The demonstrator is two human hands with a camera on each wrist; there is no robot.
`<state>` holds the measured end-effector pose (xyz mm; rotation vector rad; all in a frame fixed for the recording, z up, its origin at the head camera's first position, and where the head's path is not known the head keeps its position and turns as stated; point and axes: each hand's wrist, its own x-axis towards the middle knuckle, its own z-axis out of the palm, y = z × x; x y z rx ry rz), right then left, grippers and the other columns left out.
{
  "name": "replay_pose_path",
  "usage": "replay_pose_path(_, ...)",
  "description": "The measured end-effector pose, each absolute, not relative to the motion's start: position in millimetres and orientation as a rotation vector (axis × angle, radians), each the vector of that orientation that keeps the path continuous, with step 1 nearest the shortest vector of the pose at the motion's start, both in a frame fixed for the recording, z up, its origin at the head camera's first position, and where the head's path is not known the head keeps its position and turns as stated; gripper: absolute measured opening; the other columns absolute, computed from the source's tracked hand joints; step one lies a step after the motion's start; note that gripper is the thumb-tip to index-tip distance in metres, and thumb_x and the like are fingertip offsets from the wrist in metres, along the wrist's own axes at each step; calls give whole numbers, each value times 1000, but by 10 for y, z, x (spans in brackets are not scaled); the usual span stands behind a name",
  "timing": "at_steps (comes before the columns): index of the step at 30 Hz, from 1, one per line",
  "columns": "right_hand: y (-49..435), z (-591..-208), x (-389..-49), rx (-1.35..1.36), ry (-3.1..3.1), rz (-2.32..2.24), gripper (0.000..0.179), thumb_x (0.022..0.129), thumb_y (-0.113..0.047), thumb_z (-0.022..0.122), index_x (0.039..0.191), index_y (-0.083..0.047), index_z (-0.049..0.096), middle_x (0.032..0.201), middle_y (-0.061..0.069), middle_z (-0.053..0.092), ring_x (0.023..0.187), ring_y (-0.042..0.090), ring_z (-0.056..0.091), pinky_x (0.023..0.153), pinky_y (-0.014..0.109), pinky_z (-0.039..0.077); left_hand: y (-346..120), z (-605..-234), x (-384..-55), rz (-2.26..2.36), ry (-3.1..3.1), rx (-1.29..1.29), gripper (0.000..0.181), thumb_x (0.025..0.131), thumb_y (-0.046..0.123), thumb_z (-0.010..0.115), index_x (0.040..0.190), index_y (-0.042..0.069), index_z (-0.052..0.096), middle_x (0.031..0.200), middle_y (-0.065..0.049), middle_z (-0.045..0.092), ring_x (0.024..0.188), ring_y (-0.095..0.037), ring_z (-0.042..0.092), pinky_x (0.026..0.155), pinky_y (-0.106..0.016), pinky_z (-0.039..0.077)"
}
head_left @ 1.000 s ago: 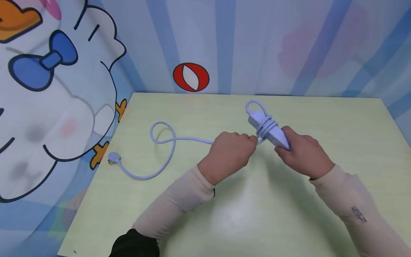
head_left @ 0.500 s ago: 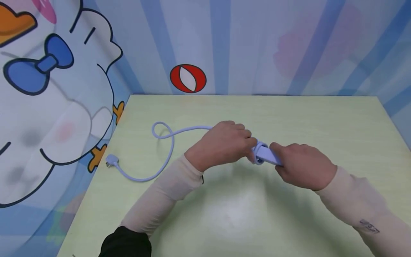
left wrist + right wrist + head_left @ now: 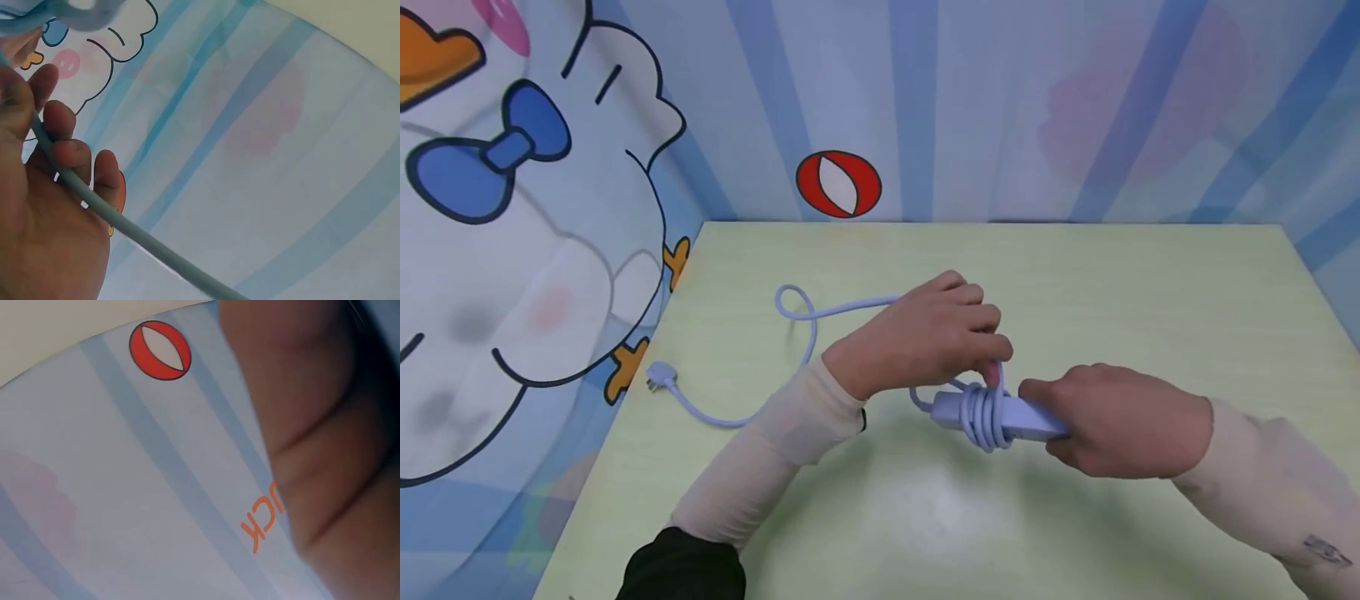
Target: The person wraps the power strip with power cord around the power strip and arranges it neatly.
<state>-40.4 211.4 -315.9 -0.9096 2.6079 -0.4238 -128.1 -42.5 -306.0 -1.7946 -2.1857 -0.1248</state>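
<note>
A white power strip (image 3: 1030, 419) is held level above the table by my right hand (image 3: 1127, 421), which grips its right end. Several turns of its cord (image 3: 985, 417) are wound round the strip's middle. My left hand (image 3: 925, 333) is just above the strip and pinches the cord between thumb and fingers. In the left wrist view the cord (image 3: 144, 237) runs across the palm of my left hand (image 3: 56, 181). Only the folded fingers of my right hand (image 3: 306, 425) show in the right wrist view; the strip is hidden there.
The loose cord makes a loop (image 3: 793, 300) left of my left hand and ends in a plug (image 3: 661, 375) lying near the left edge of the pale table (image 3: 1112, 283). Behind and to the left stand walls with cartoon prints, among them a red ball (image 3: 838, 184).
The power strip has turned from slanted to nearly level and come nearer, lower in view. My left hand has carried the cord over it. The loose loop has slid right.
</note>
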Motion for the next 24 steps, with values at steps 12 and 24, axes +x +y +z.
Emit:
replay_pose_path(12, 2125, -2955, -270, -1049, 2609, -440, 30, 95, -15, 87, 100, -25, 60, 71, -20, 52, 60, -3, 40, 58, 23, 36, -435, -3193, -1433, -560, -2156, -1900, 14, 109, 30, 74, 113, 18, 79, 97, 2, 73, 101, -19, 68, 112, -39, 52)
replay_pose_path(24, 2108, -2835, -198, -1277, 2742, -536, 34, 95, -19, 91, 111, -28, 62, 80, -25, 49, 63, -10, 35, 58, 19, 35, -388, -3488, -1510, -1270, -2380, -1960, 12, 116, 10, 61, 113, 5, 71, 98, -6, 69, 91, -14, 62, 89, -26, 53)
